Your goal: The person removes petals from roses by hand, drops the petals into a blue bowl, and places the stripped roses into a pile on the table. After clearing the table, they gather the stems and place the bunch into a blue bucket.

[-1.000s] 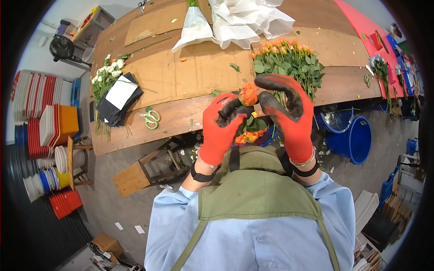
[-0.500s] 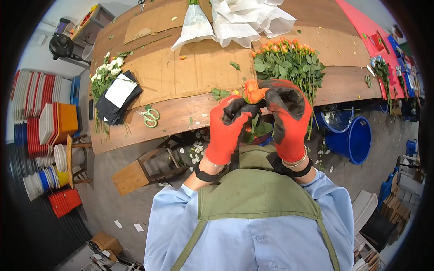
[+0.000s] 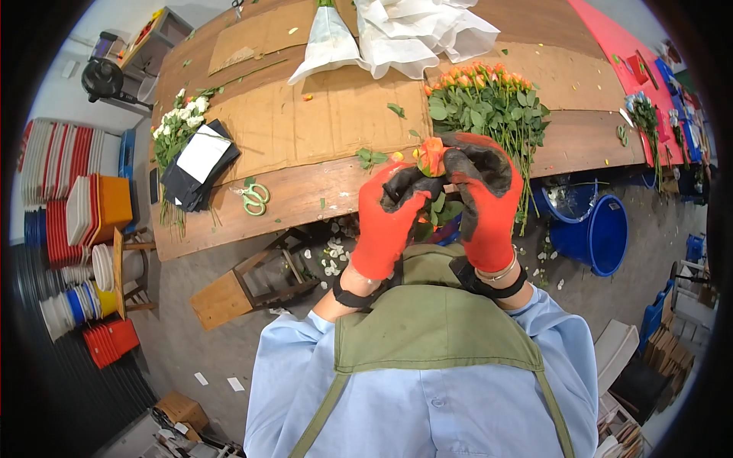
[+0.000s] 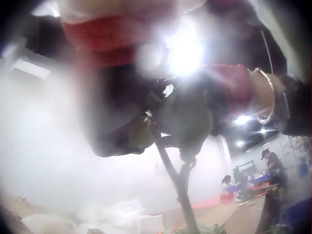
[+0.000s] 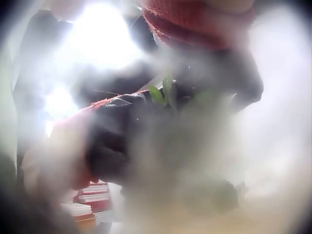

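Note:
An orange rose [image 3: 431, 157] stands head up between the two hands, over the table's near edge. My left hand [image 3: 385, 221], in a red and black work glove, grips its stem just under the bloom. The gloved right hand [image 3: 489, 210] has curled fingers, with thumb and fingertips pinching at the right side of the petals. Green leaves [image 3: 441, 210] hang below the hands. In the left wrist view the stem [image 4: 179, 192] runs down from the glove, against strong glare. The right wrist view is hazy, with small leaves [image 5: 163, 96] beside the dark fingers.
A bunch of orange roses [image 3: 489, 107] lies beyond the right hand. Green-handled scissors [image 3: 255, 199], black sheets [image 3: 197, 183] and white flowers [image 3: 183, 118] are to the left. White wrapping paper [image 3: 420, 38] lies farther back. Blue buckets [image 3: 599, 237] stand on the floor at right.
The right hand has come in from an open pose beside the rose to its petals, fingers now curled. The left hand has shifted slightly right and down with the rose.

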Demonstrator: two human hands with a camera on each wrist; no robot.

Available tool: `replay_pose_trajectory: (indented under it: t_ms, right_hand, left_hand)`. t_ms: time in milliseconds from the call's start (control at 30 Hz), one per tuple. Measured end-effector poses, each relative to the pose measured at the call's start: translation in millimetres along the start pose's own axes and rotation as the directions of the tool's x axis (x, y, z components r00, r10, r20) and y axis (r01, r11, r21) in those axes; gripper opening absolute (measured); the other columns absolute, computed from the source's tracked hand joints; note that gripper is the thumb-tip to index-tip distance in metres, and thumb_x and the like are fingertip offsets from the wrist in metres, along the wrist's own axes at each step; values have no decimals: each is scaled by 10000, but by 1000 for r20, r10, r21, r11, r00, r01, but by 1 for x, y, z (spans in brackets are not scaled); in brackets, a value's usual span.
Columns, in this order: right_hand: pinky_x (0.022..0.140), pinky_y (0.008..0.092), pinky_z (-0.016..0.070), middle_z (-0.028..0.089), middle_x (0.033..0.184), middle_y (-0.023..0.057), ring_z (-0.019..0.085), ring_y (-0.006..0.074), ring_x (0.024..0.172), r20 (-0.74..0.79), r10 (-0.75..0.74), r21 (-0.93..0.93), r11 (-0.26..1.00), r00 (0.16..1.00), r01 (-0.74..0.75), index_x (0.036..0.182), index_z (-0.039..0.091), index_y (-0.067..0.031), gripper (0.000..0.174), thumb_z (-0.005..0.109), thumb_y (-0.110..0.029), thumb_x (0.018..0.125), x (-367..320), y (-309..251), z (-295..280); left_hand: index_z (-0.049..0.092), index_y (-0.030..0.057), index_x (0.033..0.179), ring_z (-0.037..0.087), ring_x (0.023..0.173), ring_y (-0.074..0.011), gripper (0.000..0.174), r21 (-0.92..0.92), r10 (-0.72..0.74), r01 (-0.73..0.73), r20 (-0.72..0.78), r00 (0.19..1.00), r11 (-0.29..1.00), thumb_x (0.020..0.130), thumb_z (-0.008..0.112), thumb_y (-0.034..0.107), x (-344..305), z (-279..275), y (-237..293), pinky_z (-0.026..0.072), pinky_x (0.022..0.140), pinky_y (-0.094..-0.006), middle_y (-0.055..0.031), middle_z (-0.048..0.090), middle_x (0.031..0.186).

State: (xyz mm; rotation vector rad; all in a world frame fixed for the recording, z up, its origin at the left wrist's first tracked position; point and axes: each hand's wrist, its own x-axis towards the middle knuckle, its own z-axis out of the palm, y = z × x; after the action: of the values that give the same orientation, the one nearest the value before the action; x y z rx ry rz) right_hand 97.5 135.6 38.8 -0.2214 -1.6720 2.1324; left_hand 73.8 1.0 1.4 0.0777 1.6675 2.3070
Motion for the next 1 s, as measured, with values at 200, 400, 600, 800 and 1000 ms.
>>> replay_pose_trajectory:
  t_ms: [200,400,600,800,1000]
  right_hand:
    - [859,299,466,647,1088,101,585,153,949,-58,110,130,986,992,-101,1097,609,29,295,572,-48,814,-4,15,-8]
    - [962,330,434,629,1153,115,579,192,1052,-38,63,220,974,997,-54,1176,578,27,371,574,-49,813,2,16,-13]
    - [998,346,438,627,1170,143,583,233,1117,-7,-189,-144,972,982,186,1123,626,10,374,624,38,750,-1,3,-9]
    - [946,364,467,639,1138,115,591,260,1084,112,-320,-443,831,941,336,1030,682,-27,333,752,-12,704,0,-3,1]
    - [925,410,449,666,1044,75,586,296,1049,48,-323,-468,829,945,307,984,699,-59,316,819,-71,692,-6,5,13]
  left_hand:
    - [489,-2,1292,616,969,-179,429,-160,-157,169,84,984,972,897,628,89,6,-7,-5,516,831,-314,-98,582,1216]
    - [584,-61,1130,626,910,-133,318,-94,24,-38,-151,988,995,824,666,-28,3,2,6,521,778,-273,-92,665,990]
    - [585,-37,1051,606,908,-133,340,177,244,-213,-174,954,961,738,713,-70,10,-7,1,498,830,-281,-85,639,986]
    - [592,-3,1007,603,906,-195,360,435,388,-318,-79,918,842,686,747,-54,8,-9,-7,487,824,-310,-96,618,1003]
    - [600,-3,986,596,888,-220,342,433,385,-327,-52,921,840,684,756,-35,6,-7,-9,478,833,-317,-104,604,1002]
